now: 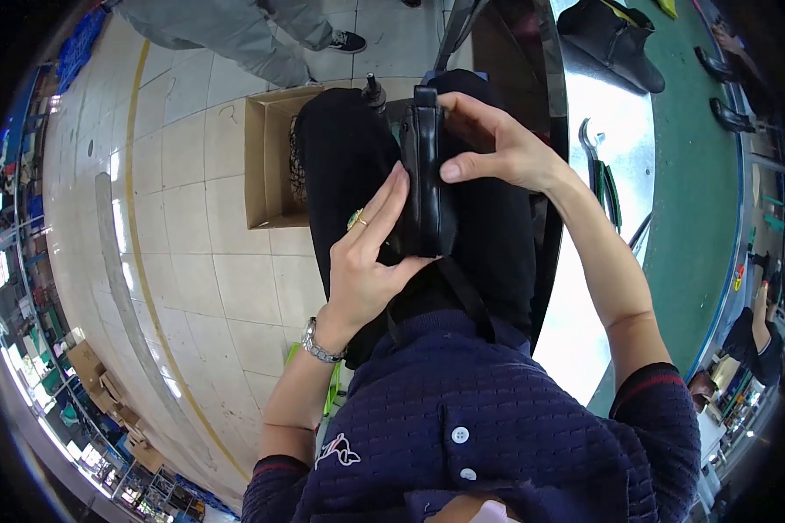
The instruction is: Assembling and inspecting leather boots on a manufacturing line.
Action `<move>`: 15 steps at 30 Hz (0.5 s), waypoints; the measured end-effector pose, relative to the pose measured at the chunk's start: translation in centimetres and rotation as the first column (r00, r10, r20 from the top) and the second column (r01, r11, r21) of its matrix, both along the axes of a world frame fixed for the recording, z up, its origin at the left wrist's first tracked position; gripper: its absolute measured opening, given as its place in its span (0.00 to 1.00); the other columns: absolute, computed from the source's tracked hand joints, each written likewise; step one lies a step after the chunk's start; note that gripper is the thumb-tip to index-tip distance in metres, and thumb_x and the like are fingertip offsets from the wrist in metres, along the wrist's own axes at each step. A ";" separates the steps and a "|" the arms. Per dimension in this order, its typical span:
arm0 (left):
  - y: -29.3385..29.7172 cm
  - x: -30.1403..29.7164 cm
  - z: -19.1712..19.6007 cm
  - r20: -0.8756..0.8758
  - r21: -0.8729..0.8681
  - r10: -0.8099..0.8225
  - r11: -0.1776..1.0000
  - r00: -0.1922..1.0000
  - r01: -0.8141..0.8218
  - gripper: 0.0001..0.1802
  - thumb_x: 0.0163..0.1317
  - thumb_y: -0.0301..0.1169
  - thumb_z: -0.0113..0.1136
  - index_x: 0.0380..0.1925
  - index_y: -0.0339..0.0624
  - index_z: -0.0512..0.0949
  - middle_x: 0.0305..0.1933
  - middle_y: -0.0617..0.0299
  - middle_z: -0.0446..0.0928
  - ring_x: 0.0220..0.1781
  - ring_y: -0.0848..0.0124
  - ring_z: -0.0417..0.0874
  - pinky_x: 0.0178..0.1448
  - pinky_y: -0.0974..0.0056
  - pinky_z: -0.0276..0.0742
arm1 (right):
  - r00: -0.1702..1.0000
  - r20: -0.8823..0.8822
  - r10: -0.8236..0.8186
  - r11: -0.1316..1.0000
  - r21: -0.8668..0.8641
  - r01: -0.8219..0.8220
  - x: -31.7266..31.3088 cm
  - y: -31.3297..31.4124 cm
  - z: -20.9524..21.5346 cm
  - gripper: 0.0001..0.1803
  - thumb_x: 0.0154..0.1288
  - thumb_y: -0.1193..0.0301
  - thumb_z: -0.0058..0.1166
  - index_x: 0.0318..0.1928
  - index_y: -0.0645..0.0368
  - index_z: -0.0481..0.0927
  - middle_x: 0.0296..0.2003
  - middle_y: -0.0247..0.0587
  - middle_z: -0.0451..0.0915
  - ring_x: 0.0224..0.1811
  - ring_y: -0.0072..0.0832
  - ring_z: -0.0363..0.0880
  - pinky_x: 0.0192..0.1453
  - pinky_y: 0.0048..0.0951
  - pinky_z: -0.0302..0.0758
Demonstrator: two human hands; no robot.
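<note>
While the person sits with knees out over the tiled floor (192,261), a small black leather bag (427,174) stands on edge on their lap, and both hands are on it. Their left hand (366,261) cups the near end from below and the side, its fingers (384,205) pressed together flat against the leather, with a ring on one of them and a metal watch (318,342) at the wrist. Their right hand (497,148) comes in from the other side, its thumb laid across the bag's right face and its fingers curled over the far top edge, so the bag is clamped between thumb and fingers. A dark strap (462,292) runs from the bag's lower end down toward the person's navy knitted top. Just left of the knees, an open cardboard box (266,166) sits on the floor with something dark and netted in it that I cannot make out. To the right, a shiny metal table (602,113) carries a wrench-like tool (589,139) and a pair of green-handled tools, and another black bag (610,39) lies at its far end. Someone else's grey trouser legs and a dark shoe (349,39) stand on the tiles beyond the box.
</note>
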State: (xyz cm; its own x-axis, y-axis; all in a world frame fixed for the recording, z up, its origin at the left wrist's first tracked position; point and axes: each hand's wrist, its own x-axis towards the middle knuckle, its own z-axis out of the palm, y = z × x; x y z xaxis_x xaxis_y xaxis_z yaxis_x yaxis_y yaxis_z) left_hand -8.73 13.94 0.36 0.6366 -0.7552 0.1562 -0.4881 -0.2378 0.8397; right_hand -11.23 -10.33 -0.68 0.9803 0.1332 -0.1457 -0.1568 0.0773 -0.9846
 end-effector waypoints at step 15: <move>0.8 -1.5 -0.9 0.133 0.004 0.030 1.000 0.991 -0.031 0.43 0.39 0.28 0.75 0.60 0.27 0.72 0.59 0.37 0.75 0.55 0.54 0.83 0.54 0.63 0.82 | 0.980 -0.188 0.058 0.960 -0.260 -0.107 -0.7 1.4 1.2 0.56 0.42 0.56 0.79 0.70 0.59 0.62 0.61 0.41 0.71 0.65 0.34 0.68 0.72 0.41 0.62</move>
State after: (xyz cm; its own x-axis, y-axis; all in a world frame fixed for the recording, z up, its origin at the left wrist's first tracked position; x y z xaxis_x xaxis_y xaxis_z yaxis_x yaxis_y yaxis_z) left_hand -10.20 14.75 -0.57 0.6334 -0.7370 0.2359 -0.5874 -0.2595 0.7666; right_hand -11.97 -8.93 0.53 0.9227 0.1450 -0.3571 -0.3250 -0.2053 -0.9232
